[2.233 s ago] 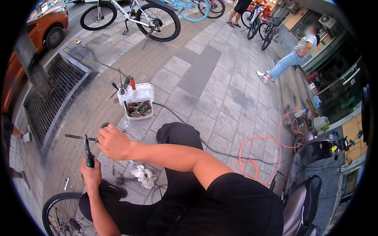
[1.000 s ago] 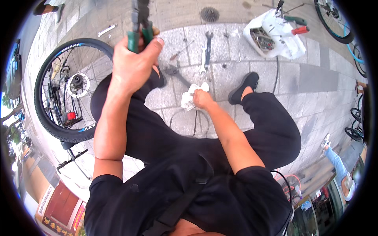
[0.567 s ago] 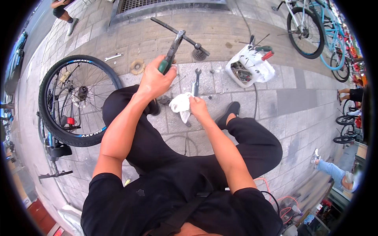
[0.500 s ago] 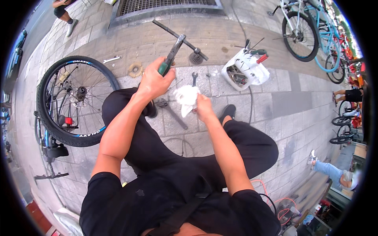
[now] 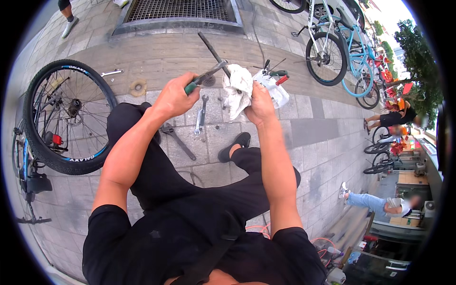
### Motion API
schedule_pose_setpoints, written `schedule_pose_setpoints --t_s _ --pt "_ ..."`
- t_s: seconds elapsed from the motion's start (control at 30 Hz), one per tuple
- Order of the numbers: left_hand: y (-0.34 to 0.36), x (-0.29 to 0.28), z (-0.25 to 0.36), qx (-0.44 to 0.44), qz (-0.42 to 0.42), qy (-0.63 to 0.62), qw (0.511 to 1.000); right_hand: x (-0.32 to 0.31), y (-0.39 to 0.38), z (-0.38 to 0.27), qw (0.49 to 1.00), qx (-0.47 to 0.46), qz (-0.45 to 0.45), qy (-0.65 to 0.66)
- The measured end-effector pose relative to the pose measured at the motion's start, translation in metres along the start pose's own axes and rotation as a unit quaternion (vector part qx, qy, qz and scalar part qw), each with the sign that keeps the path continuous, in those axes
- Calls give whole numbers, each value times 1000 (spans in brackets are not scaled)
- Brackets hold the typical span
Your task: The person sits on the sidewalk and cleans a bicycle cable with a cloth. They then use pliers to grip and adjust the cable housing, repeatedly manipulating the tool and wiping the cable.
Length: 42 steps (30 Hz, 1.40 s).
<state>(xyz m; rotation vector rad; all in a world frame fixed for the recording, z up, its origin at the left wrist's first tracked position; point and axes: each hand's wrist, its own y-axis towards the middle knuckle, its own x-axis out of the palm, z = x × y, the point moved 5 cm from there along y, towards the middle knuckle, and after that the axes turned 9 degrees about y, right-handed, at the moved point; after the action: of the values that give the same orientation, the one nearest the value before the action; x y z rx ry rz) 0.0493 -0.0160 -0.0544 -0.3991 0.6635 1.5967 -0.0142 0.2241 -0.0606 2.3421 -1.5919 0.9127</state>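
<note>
My left hand (image 5: 175, 99) is closed round the green handles of a pair of pliers (image 5: 207, 76). The pliers' jaws meet a dark metal rod (image 5: 208, 45), which slants down to the right. In my right hand (image 5: 262, 105) is a crumpled white cloth (image 5: 238, 85), pressed about the rod's lower right end, so that end is hidden. Below my hands, on the paving, lie an open-ended wrench (image 5: 204, 105), a smaller silver wrench (image 5: 197, 124) and a large adjustable wrench (image 5: 180, 142). A round dark part (image 5: 209, 80) shows just behind the pliers.
A bicycle wheel (image 5: 35, 130) stands at my left. Beyond the cloth is a white tool container (image 5: 276, 92), partly hidden. Farther left lie a silver spanner (image 5: 112, 72) and a tan ring (image 5: 138, 87). Parked bicycles (image 5: 327, 59) and people are off to the right.
My right hand has lifted the cloth from near the ground onto the rod's right end, uncovering the wrenches below. My left hand still holds the pliers. The view has shifted right.
</note>
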Motion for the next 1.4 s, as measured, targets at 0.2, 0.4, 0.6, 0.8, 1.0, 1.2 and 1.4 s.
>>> schedule_pose_setpoints --t_s 0.2,0.4,0.6,0.8,1.0,1.2,1.4 --pt "-4 -6 2 19 -11 11 1000 26 -6 -4 995 23 -63 79" --pt "-4 -9 4 75 -57 2 996 31 -22 -14 971 136 -188 -54" --pt "-10 -9 9 172 -38 0 984 43 -40 -15 942 236 -240 -12" --pt "-14 -15 12 103 -87 7 991 53 -51 -20 955 185 -161 -169" --pt "-10 -7 4 5 -96 34 995 61 -40 -27 857 -28 -29 -514" --pt "-10 0 -4 -4 -77 68 995 92 -51 -17 576 -404 -9 -710" --pt "-9 -2 -7 -29 -66 55 996 87 -40 -25 703 -218 -5 -677"
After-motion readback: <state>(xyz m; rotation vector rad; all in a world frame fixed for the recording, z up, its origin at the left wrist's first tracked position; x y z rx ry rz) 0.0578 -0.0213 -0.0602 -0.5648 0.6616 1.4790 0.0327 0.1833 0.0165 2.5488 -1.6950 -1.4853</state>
